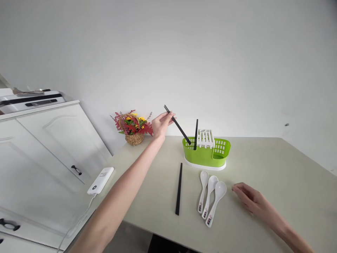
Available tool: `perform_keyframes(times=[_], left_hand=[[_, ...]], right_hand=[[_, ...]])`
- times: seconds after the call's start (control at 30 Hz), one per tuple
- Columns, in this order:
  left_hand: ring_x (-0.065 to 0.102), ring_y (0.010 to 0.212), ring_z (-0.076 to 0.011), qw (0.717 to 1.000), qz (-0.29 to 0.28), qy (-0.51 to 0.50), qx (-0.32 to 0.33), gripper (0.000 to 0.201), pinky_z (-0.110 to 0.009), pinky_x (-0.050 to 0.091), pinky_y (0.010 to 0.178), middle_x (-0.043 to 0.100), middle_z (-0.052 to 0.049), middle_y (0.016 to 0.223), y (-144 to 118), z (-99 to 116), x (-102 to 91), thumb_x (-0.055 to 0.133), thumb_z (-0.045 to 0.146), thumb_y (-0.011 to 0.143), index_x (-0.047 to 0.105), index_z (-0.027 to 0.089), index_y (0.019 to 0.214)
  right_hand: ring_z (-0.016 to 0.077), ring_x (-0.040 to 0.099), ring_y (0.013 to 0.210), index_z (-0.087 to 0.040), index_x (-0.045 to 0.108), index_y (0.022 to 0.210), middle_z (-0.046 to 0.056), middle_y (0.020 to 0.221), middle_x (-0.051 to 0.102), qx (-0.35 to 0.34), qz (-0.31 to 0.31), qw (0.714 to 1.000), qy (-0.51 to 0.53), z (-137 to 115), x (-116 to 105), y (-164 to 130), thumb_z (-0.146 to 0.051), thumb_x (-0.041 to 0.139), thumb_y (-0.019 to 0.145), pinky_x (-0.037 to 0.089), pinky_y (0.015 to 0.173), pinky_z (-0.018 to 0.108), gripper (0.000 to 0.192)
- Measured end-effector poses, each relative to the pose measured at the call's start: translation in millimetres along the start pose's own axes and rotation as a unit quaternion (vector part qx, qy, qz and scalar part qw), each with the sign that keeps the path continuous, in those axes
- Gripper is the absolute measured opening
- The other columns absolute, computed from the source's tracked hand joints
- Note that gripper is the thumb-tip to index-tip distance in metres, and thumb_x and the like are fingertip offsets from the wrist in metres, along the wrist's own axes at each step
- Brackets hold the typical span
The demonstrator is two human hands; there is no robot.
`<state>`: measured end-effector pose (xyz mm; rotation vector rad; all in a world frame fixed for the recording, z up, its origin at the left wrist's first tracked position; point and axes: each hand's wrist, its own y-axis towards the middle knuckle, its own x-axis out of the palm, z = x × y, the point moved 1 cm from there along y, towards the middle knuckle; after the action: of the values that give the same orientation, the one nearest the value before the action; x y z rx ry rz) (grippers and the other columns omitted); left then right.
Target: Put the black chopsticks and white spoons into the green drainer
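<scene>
Pinching a black chopstick (178, 125) between the fingertips of the left hand (160, 124), upper end poking out past the fingers toward 11 o'clock, lower tip dipping toward 5 o'clock into the left compartment of the green caddy (206, 156). Best kept steep and steered clear of the slotted wall, so the tip slides down beside the one black chopstick (196, 134) already standing there, nearly upright. White divider rack (205, 137) across the middle; right compartment apparently bare, though its floor hardly shows. Resting flat on the table (276, 175), right hand (250, 200), fingers loosely spread, holding nothing, just at 3 o'clock of three white spoons (210, 198). At 9 o'clock of the spoons, another black chopstick (179, 188) lying loose.
</scene>
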<state>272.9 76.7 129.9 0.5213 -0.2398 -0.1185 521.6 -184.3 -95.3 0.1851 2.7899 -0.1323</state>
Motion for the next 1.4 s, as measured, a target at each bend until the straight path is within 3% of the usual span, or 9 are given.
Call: perform_keyframes(times=[0.1, 0.23, 0.47, 0.6, 0.7, 0.9, 1.07, 1.2, 1.4], left_hand=[[0.079, 0.080, -0.0225, 0.997, -0.040, 0.064, -0.024, 0.042, -0.039, 0.066, 0.083, 0.080, -0.014, 0.097, 11, -42, 18.9, 0.090, 0.040, 0.071, 0.078, 0.009, 0.097], [0.078, 0.077, -0.0228, 0.983, -0.084, 0.152, -0.059, 0.043, -0.038, 0.067, 0.080, 0.080, -0.013, 0.092, 15, -86, 31.1, 0.092, 0.043, 0.067, 0.080, 0.010, 0.092], [0.078, 0.084, -0.0242, 0.967, -0.105, 0.209, -0.097, 0.036, -0.038, 0.065, 0.085, 0.081, -0.012, 0.096, 17, -123, 36.6, 0.089, 0.041, 0.072, 0.081, 0.013, 0.094], [0.076, 0.099, -0.0248, 0.958, -0.132, 0.243, -0.073, 0.029, -0.036, 0.058, 0.098, 0.081, -0.009, 0.102, 13, -126, 35.7, 0.090, 0.038, 0.071, 0.082, 0.018, 0.091], [0.074, 0.104, -0.0207, 0.938, -0.136, 0.317, -0.031, 0.025, -0.031, 0.055, 0.098, 0.079, -0.007, 0.111, 2, -122, 23.5, 0.078, 0.039, 0.086, 0.079, 0.021, 0.103], [0.072, 0.094, -0.0185, 0.895, -0.053, 0.435, -0.080, 0.029, -0.029, 0.053, 0.087, 0.075, -0.011, 0.110, -35, -117, -37.4, 0.052, 0.039, 0.102, 0.067, 0.017, 0.113], [0.072, 0.081, -0.0235, 0.809, -0.181, 0.533, -0.172, 0.023, -0.031, 0.053, 0.076, 0.075, -0.008, 0.086, -94, -110, -76.2, 0.072, 0.043, 0.086, 0.068, 0.020, 0.085], [0.073, 0.090, -0.0322, 0.735, -0.290, 0.585, -0.186, 0.037, -0.037, 0.055, 0.080, 0.075, -0.014, 0.092, -146, -98, -72.1, 0.081, 0.051, 0.072, 0.069, 0.018, 0.082], [0.071, 0.106, -0.0375, 0.669, -0.362, 0.629, -0.157, 0.020, -0.045, 0.053, 0.090, 0.074, -0.021, 0.103, -188, -82, -46.7, 0.075, 0.028, 0.077, 0.075, 0.014, 0.091]], right_hand=[[0.0127, 0.038, 0.055, -0.023, 0.061, 0.096, -0.007, 0.061, 0.038, 0.017, 0.030, 0.999, 0.001, 23, -6, -2, -0.067, 0.047, 0.094, 0.037, 0.053, 0.026, 0.047], [0.0143, 0.044, 0.065, -0.024, 0.063, 0.092, -0.002, 0.072, 0.052, -0.006, 0.054, 0.997, -0.050, 27, -3, 1, -0.066, 0.046, 0.094, 0.039, 0.059, 0.024, 0.045], [0.0149, 0.043, 0.068, -0.025, 0.065, 0.088, -0.002, 0.073, 0.051, -0.003, 0.054, 0.995, -0.084, 25, -2, 4, -0.066, 0.044, 0.095, 0.040, 0.061, 0.023, 0.047], [0.0144, 0.042, 0.066, -0.024, 0.065, 0.086, -0.002, 0.071, 0.049, -0.005, 0.070, 0.994, -0.088, 23, -1, 2, -0.065, 0.046, 0.094, 0.039, 0.058, 0.022, 0.046], [0.0143, 0.041, 0.063, -0.024, 0.065, 0.082, -0.002, 0.068, 0.049, -0.009, 0.102, 0.991, -0.085, 18, 2, -1, -0.066, 0.048, 0.092, 0.039, 0.055, 0.022, 0.046], [0.0146, 0.043, 0.060, -0.024, 0.067, 0.081, -0.002, 0.066, 0.053, -0.007, 0.118, 0.986, -0.116, 14, 5, -5, -0.069, 0.048, 0.090, 0.040, 0.055, 0.024, 0.049], [0.0147, 0.044, 0.060, -0.024, 0.067, 0.083, -0.002, 0.067, 0.055, -0.008, 0.131, 0.981, -0.140, 18, 5, -6, -0.067, 0.048, 0.091, 0.040, 0.055, 0.024, 0.048], [0.0153, 0.048, 0.063, -0.024, 0.068, 0.089, -0.002, 0.070, 0.058, 0.001, 0.120, 0.981, -0.155, 25, 6, -7, -0.066, 0.049, 0.091, 0.043, 0.059, 0.025, 0.046], [0.0191, 0.057, 0.062, -0.025, 0.068, 0.086, 0.000, 0.068, 0.065, -0.005, 0.130, 0.977, -0.168, 38, 4, -7, -0.071, 0.054, 0.082, 0.049, 0.059, 0.029, 0.048]])
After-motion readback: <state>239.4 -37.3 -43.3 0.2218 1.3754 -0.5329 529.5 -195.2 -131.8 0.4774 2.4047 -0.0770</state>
